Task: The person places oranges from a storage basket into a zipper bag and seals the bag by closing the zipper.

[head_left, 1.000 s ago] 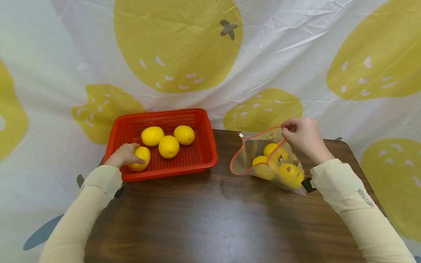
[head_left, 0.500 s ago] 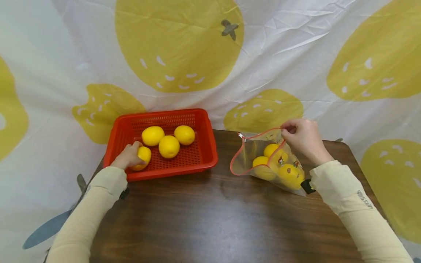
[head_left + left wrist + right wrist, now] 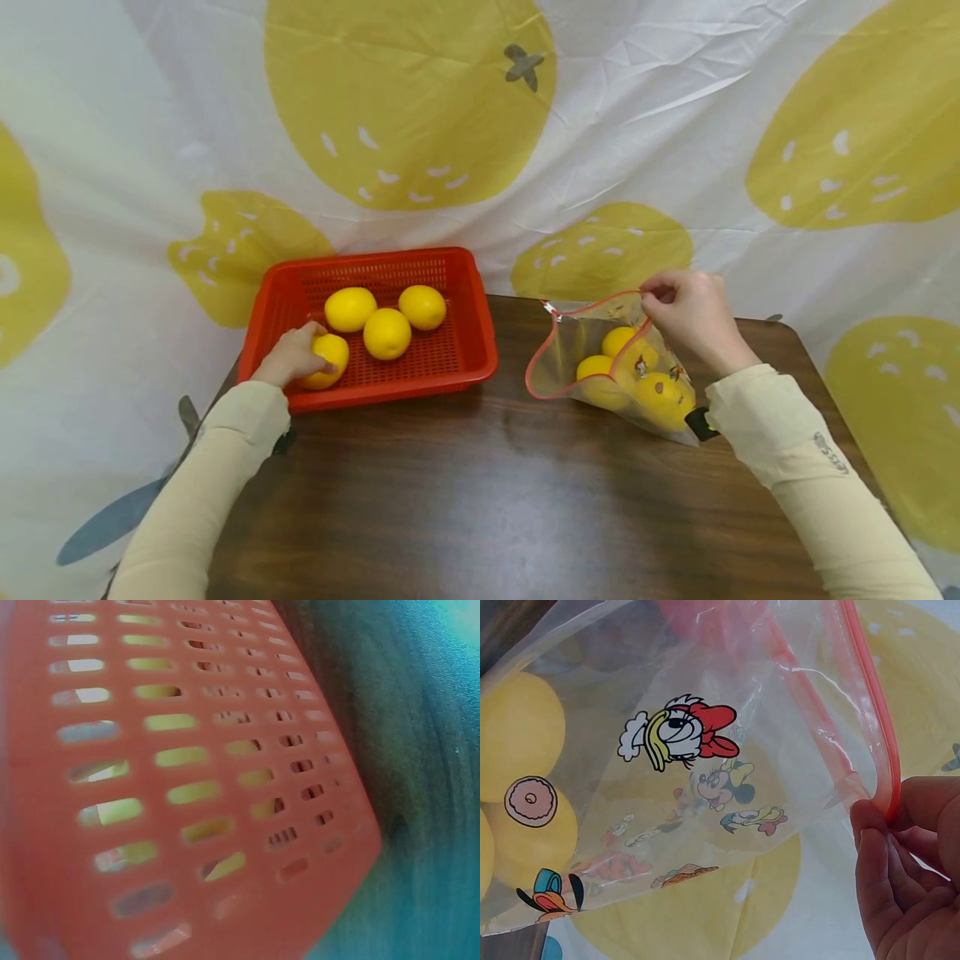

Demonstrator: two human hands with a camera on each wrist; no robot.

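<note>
In the near left of the red basket (image 3: 408, 389), the left hand (image 3: 294, 354) grips a lemon (image 3: 335, 357); on the right of the desk (image 3: 487, 500), the right hand (image 3: 693, 315) pinches the clear bag (image 3: 642, 367), mouth leftward, long axis slanting near-right.

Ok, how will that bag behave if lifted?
The clear bag is likely floppy: its red rim is wavy. The rounded yellow fruits inside may roll and drag it down. Pinched at one spot by the right hand, it could tip.
</note>
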